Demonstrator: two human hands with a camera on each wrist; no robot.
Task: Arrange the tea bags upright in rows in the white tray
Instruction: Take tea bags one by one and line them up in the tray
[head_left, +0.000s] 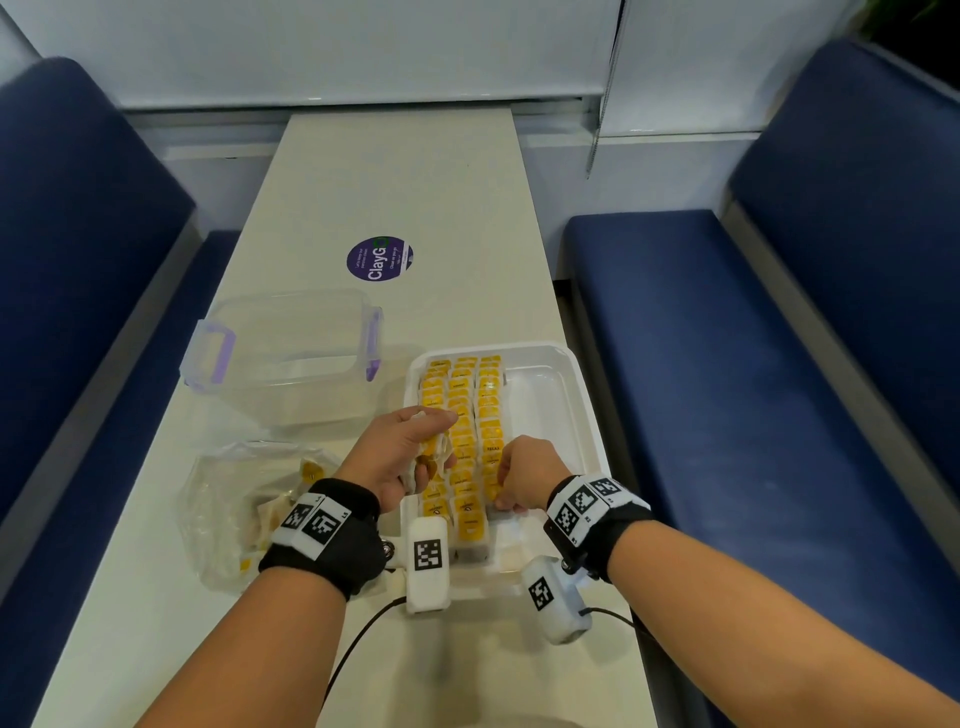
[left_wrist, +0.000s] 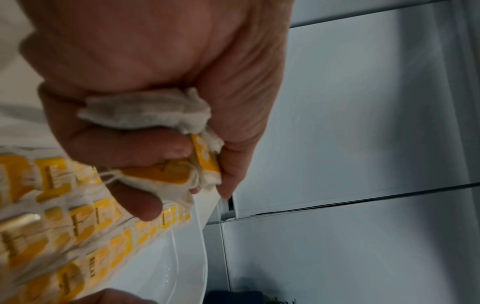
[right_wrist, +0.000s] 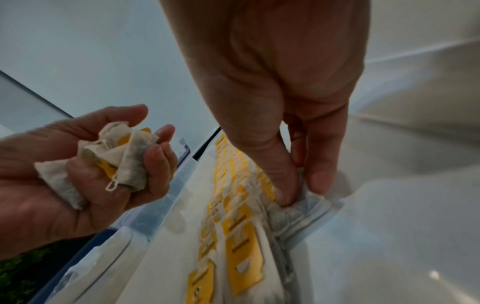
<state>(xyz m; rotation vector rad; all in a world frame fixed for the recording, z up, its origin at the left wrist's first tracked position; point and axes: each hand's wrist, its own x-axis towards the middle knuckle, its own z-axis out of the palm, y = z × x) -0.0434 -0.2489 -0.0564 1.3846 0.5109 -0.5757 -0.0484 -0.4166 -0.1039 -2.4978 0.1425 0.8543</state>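
Observation:
A white tray (head_left: 561, 395) lies on the table and holds three rows of upright yellow-tagged tea bags (head_left: 462, 410) along its left side. My left hand (head_left: 410, 457) hovers over the left rows and grips a bunch of tea bags (left_wrist: 155, 115), also seen in the right wrist view as a crumpled bunch of tea bags (right_wrist: 114, 156). My right hand (head_left: 519, 478) reaches down at the near end of the third row, thumb and fingers (right_wrist: 285, 185) pinching one tea bag (right_wrist: 301, 207) that stands against the row.
A clear lidless container with purple clips (head_left: 285, 358) stands left of the tray. A crumpled plastic bag (head_left: 244, 504) with a few tea bags lies near my left wrist. A purple sticker (head_left: 379, 258) sits mid-table. Blue benches (head_left: 753, 364) flank the table.

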